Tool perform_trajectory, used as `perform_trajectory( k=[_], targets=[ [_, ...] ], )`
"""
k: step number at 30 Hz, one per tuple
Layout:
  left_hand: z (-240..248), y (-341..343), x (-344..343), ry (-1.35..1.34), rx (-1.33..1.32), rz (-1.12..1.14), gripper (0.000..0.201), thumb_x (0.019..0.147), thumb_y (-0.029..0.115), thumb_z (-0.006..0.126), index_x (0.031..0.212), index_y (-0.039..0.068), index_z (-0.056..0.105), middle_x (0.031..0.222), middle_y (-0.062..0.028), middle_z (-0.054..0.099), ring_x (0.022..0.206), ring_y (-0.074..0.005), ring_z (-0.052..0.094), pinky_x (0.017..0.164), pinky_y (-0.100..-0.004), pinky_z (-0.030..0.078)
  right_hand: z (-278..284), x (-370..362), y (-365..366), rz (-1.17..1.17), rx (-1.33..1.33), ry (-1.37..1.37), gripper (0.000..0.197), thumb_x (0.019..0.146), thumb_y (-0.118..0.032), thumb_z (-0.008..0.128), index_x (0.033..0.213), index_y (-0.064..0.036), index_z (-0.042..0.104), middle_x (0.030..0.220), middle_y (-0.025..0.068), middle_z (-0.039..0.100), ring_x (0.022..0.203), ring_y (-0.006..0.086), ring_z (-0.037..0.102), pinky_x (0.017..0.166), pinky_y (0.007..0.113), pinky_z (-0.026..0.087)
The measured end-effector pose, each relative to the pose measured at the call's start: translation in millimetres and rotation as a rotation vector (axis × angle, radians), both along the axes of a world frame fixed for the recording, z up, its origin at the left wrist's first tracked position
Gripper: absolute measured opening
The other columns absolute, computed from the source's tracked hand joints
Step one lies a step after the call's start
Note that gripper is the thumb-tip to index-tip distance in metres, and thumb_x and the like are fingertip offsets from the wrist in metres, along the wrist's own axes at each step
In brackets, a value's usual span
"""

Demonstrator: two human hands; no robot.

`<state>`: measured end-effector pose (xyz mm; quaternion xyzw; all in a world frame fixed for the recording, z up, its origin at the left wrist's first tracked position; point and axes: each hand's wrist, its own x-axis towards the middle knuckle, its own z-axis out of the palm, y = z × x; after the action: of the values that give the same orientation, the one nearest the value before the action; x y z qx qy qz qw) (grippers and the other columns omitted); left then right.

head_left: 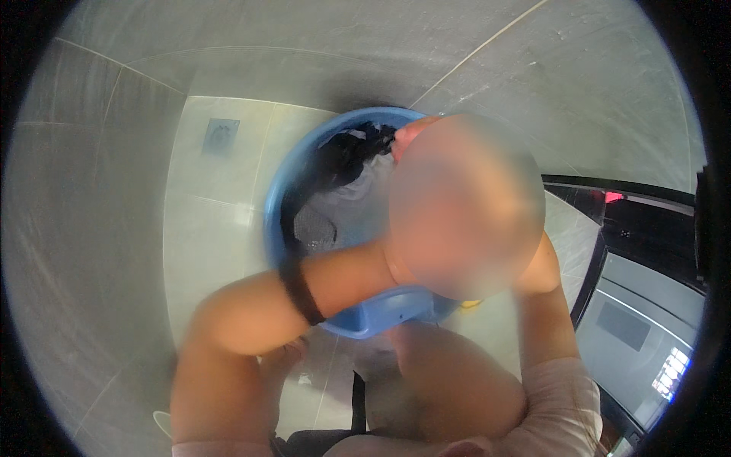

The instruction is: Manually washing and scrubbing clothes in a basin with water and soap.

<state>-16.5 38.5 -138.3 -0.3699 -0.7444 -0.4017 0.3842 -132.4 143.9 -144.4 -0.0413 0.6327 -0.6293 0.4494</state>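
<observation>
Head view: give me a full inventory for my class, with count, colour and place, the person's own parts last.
Tub: 1, blue, floor centre
Dark cloth: count unclear, black, in tub
Pale cloth: count unclear, greyish white, in tub
Drain cover: 1, grey, floor left of tub
Yellow thing: 1, mostly hidden, by tub's near right edge
Floor: 1, pale tiles, beneath tub
Walls: at least 2, grey, left and far side
Panel: 1, pale, black-framed, right
Band: 1, black, around left forearm
Sleeve: right one, pale, lower right
Legs: 2, bare, below tub
Hands: mostly blurred out, over tub
</observation>
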Motion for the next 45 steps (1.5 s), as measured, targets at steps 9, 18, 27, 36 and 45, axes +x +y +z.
perform_trajectory(
  k=[9, 18, 27, 36, 45],
  targets=[
    [-44.1, 3.8, 44.2, -0.065, -0.265, -0.136, 0.016, 0.065, 0.023, 0.058, 0.077, 0.017, 0.049, 0.079, -0.0035, 0.05, 0.089, -0.0236, 0.057, 0.084, -0.037, 0.049, -30.9, 47.6, -5.3, 0.209, 0.455, 0.272, 0.031, 0.081, -0.035, 0.06, 0.069, -0.0091, 0.071, 0.066, -0.0016, 0.058, 0.061, 0.0086, 0.046, 0.053, 0.027, 0.035],
    [-1.4, -96.0, 78.0, -1.125, -0.102, 0.127, 0.053, 0.068, 0.006, 0.077, 0.114, 0.007, 0.05, 0.115, -0.014, 0.053, 0.1, -0.0283, 0.057, 0.085, -0.0352, 0.048, -53.2, 143.9, -1.6, -0.723, -0.132, -0.581, 0.029, 0.09, -0.026, 0.057, 0.1, 0.0008, 0.061, 0.092, 0.0084, 0.065, 0.078, 0.0219, 0.064, 0.073, 0.039, 0.053],
    [170.9, -280.9, 194.1, -1.455, 0.617, 0.68, 0.037, 0.082, 0.029, 0.071, 0.108, 0.012, 0.051, 0.104, -0.0007, 0.058, 0.098, -0.0143, 0.058, 0.082, -0.0312, 0.05, -78.1, 109.9, -40.6, 0.028, 0.515, 0.939, 0.033, 0.081, -0.015, 0.065, 0.114, -0.0089, 0.06, 0.107, 0.0136, 0.061, 0.105, 0.0279, 0.058, 0.092, 0.039, 0.045],
    [302.3, -413.7, 421.1, -0.855, 0.83, 1.471, 0.034, 0.095, 0.027, 0.054, 0.124, 0.01, 0.047, 0.115, -0.0074, 0.059, 0.105, -0.0198, 0.06, 0.084, -0.0335, 0.053, -153.8, 164.4, -38.3, 0.505, 0.889, 1.142, 0.031, 0.081, -0.011, 0.056, 0.112, -0.0115, 0.058, 0.091, 0.0196, 0.067, 0.09, 0.0334, 0.064, 0.079, 0.047, 0.046],
    [160.9, -450.5, 670.0, -0.959, 1.193, 1.7, 0.033, 0.082, 0.025, 0.06, 0.11, 0.009, 0.054, 0.096, -0.0094, 0.063, 0.078, -0.0257, 0.063, 0.058, -0.0436, 0.053, -6.3, 177.2, 31.4, 0.393, 0.592, 0.89, 0.023, 0.067, -0.004, 0.068, 0.09, -0.0039, 0.066, 0.075, 0.0084, 0.062, 0.068, 0.0213, 0.058, 0.062, 0.035, 0.044]
  ],
)
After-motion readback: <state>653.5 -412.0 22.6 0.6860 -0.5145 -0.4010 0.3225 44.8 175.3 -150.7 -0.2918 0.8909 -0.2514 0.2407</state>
